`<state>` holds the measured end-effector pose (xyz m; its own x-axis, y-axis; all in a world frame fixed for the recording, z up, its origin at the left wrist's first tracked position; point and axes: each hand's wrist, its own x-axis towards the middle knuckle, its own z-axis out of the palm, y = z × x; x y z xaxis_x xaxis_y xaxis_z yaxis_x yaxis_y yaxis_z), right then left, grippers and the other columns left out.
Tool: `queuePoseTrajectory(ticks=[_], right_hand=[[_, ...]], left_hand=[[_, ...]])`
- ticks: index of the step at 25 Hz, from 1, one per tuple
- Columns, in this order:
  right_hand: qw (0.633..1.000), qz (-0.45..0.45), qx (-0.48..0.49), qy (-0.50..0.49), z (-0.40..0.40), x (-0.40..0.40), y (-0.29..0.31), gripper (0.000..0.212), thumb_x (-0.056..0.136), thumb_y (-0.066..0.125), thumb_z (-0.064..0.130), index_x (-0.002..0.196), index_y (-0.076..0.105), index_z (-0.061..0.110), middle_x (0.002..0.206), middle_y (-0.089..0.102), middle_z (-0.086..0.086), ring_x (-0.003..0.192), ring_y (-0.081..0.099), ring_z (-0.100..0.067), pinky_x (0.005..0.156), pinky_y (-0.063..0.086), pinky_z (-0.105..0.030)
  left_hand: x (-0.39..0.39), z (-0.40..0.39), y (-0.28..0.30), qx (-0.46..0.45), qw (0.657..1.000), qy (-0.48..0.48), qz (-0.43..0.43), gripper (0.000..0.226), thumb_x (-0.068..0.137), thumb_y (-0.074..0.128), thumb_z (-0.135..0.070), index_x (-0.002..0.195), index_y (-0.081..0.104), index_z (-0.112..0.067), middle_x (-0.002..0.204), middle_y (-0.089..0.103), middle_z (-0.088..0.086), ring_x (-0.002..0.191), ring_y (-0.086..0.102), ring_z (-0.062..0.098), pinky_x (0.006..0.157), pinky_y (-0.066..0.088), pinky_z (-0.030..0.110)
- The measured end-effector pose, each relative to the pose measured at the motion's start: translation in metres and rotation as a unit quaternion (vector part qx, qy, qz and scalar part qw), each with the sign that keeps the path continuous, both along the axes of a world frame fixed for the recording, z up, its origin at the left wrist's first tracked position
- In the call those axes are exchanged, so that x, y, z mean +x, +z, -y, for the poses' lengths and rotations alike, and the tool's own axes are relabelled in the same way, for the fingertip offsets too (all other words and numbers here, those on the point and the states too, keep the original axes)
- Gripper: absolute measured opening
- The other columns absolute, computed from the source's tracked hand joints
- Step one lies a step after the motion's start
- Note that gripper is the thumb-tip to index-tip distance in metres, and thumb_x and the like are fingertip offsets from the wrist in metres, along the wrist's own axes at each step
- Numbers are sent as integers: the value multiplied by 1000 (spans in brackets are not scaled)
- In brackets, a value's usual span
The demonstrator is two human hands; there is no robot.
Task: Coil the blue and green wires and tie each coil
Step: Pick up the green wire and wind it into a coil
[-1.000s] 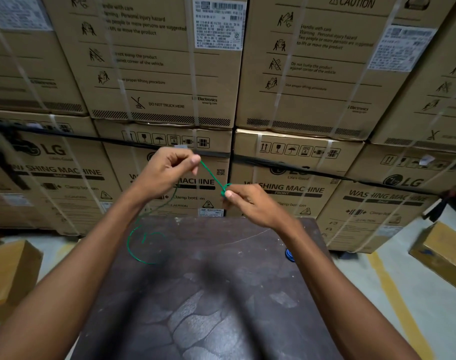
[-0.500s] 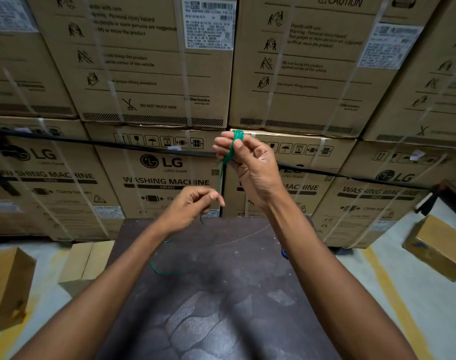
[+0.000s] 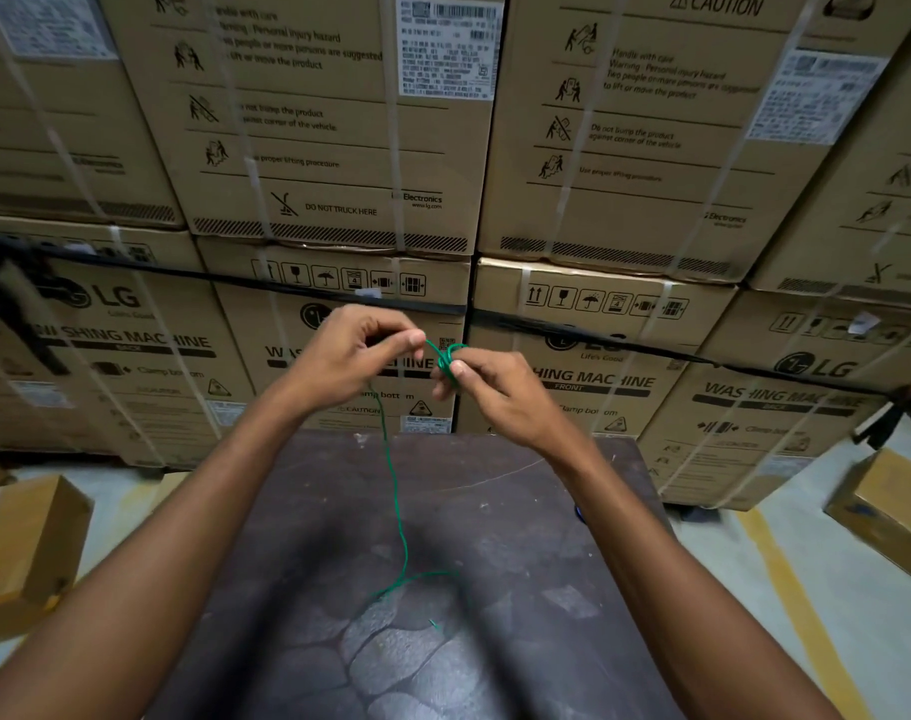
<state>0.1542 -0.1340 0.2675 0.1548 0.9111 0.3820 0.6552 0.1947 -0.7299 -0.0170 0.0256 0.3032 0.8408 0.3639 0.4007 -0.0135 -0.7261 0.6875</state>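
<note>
Green thin plastic-coated wire (image 3: 399, 517) is wound in a few small loops around the fingertips of the right hand (image 3: 487, 394), which pinches the little coil shut, probably so that the turns cannot spring apart. The left hand (image 3: 347, 356), closed in a pinch on the strand just beside the coil, holds a short taut stretch between the two hands. From there the slack hangs down to the dark worn tabletop (image 3: 521, 537), where its free end lies well below both hands.

Stacked cartons (image 3: 625, 148) read "LG", "WASHING MACHINE", "FRONT", "CAUTION", "DO NOT TRUCK HERE"; white barcode label (image 3: 447, 46) illegible
</note>
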Motion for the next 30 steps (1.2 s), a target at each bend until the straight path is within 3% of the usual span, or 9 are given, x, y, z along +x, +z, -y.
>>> queuePoseTrajectory(ticks=[3, 6, 11, 16, 19, 21, 23, 26, 30], right_hand=[[979, -180, -4, 97, 7, -8, 13, 26, 107, 43, 2, 110, 65, -12, 96, 74, -23, 89, 73, -27, 85, 58, -36], [948, -275, 40, 153, 10, -10, 29, 25, 105, 46, 1, 118, 64, -11, 103, 74, -21, 96, 71, -31, 91, 56, -40], [919, -337, 111, 170, 1, -10, 53, 29, 103, 43, -7, 129, 57, -8, 115, 72, -17, 109, 70, -27, 98, 54, -37], [980, -167, 109, 4, -20, 2, 32, 27, 103, 47, -6, 126, 60, -10, 115, 73, -20, 112, 72, -24, 101, 55, -34], [998, -18, 40, -34, -16, 8, 13, 23, 102, 52, 1, 121, 66, 1, 110, 76, -4, 104, 72, -5, 92, 55, -25], [998, 55, -27, -17, -11, 7, 3, 18, 102, 54, 7, 113, 69, 6, 103, 76, 4, 90, 68, 3, 80, 54, -25], [997, -9, -74, 38, -5, 3, -2, 20, 103, 50, 8, 108, 69, 3, 99, 77, -2, 87, 71, -7, 81, 55, -32], [965, -177, -91, 171, 5, -6, 7, 22, 105, 46, 0, 110, 63, -14, 96, 73, -20, 87, 70, -27, 86, 55, -37], [909, -308, -44, 276, 8, -19, 32, 23, 101, 45, -2, 114, 61, -11, 95, 74, -15, 86, 70, -29, 85, 56, -40]], left_hand=[[12, -3, 4, -60, 996, -1, 63, 19, 98, 65, -23, 83, 76, -20, 76, 72, 1, 70, 63, 10, 68, 47, 23], [19, 2, -13, -213, 973, -3, 94, 20, 99, 60, -19, 86, 73, -14, 67, 54, 13, 55, 40, 7, 52, 31, 17], [20, 28, -56, -245, 969, -23, 14, 27, 102, 53, -21, 91, 77, -20, 53, 50, -14, 49, 33, 1, 46, 25, 14], [4, 39, -48, -123, 991, -48, -20, 25, 104, 56, -13, 97, 78, -5, 50, 53, -16, 46, 42, -1, 49, 32, 15], [-13, 26, -34, -77, 996, -35, -16, 21, 100, 62, -29, 95, 81, -23, 78, 76, -2, 67, 66, 27, 62, 51, 40], [-17, 15, -24, -58, 998, -16, 6, 18, 98, 65, -24, 89, 80, -21, 77, 75, -11, 66, 64, 10, 62, 47, 27], [-15, 5, -10, -57, 998, 7, 28, 17, 97, 67, -12, 84, 78, -10, 72, 72, -15, 63, 59, -2, 62, 42, 12], [-10, -4, -5, -130, 989, 26, 62, 15, 93, 70, -15, 80, 76, -15, 72, 72, -9, 70, 61, 4, 66, 47, 15], [2, 6, -27, -279, 954, 30, 107, 17, 86, 71, -32, 75, 71, -19, 57, 60, -13, 49, 45, -3, 47, 32, 12]])
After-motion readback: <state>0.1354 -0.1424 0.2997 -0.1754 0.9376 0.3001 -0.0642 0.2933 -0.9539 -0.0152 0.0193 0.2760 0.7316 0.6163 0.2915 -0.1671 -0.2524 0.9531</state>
